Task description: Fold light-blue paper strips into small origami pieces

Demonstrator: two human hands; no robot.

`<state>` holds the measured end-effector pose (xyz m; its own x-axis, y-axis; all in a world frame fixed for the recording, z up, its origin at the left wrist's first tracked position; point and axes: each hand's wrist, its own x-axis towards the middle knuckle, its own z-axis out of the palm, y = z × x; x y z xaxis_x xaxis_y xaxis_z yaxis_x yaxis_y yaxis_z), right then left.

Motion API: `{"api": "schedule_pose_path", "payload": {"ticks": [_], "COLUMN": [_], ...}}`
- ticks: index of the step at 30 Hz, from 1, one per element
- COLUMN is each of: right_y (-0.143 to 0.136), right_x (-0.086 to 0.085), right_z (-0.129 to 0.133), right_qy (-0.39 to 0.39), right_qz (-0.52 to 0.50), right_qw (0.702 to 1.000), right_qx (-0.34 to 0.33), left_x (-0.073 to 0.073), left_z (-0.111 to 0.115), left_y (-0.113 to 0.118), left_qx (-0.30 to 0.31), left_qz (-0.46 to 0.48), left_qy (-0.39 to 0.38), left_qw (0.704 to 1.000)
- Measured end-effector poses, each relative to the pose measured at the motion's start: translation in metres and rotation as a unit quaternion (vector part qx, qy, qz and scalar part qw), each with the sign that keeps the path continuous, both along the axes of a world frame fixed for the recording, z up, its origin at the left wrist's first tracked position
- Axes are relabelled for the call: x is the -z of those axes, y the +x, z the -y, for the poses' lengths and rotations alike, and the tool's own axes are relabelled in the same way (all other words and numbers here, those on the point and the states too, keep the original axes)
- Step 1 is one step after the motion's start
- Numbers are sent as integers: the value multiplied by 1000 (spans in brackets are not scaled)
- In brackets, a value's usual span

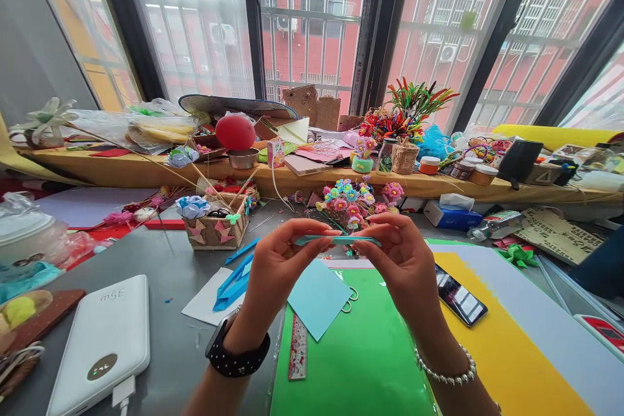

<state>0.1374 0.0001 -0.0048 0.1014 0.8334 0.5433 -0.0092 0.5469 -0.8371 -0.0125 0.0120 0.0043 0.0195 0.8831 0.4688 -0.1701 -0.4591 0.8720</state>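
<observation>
A narrow folded strip of light blue paper (342, 240) is held level between both hands, above the work surface. My left hand (287, 250) pinches its left part between thumb and fingers. Its right part is gripped the same way by my right hand (397, 247). Below the hands a square light blue sheet (319, 299) lies on a green mat (361, 357). Scissors (351, 299) show only their handles, beside the sheet's right corner. A patterned ruler (298, 348) lies at the sheet's lower left edge.
Blue folded strips (234, 286) rest on white paper at the left, near a white power bank (104, 338). A cardboard box (214, 231) and paper flowers (346, 201) stand behind. At the right, a phone (461, 294) lies on yellow paper (517, 344).
</observation>
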Motion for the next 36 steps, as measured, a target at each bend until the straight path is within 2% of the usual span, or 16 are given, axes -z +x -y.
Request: {"api": "schedule_pose_path", "payload": {"ticks": [6, 9, 13, 17, 24, 28, 30, 32, 33, 35, 36], "right_y": [1, 3, 5, 5, 6, 8, 9, 9, 9, 8, 7], "right_x": [-1, -2, -2, 1, 4, 6, 5, 4, 4, 3, 3], "right_z": [0, 0, 0, -2, -7, -10, -8, -6, -5, -4, -3], "right_qy": [21, 20, 21, 40, -10, 6, 25, 53, 73, 116, 137], "right_qz": [16, 23, 41, 23, 16, 2, 20, 76, 115, 191, 220], "right_qw": [999, 998, 998, 998, 999, 1000, 999, 993, 985, 964, 953], "right_qx": [36, 47, 41, 43, 31, 31, 44, 78, 102, 146, 156], "left_x": [0, 0, 0, 1, 4, 6, 6, 7, 7, 10, 12], "left_z": [-3, -6, -6, -6, -9, -11, -11, -12, -12, -12, -12], "left_y": [-3, -3, -3, -5, -4, -4, -6, -8, -9, -8, -7], "left_qx": [19, 0, -22, -9, -8, -7, -20, -58, -86, -142, -146], "left_qz": [26, 28, 16, 11, 19, 34, -16, -143, -219, -348, -367], "left_qy": [-31, -32, -8, -1, 1, 16, 42, 106, 151, 238, 259], "left_qw": [999, 999, 1000, 1000, 1000, 999, 999, 982, 960, 896, 882]}}
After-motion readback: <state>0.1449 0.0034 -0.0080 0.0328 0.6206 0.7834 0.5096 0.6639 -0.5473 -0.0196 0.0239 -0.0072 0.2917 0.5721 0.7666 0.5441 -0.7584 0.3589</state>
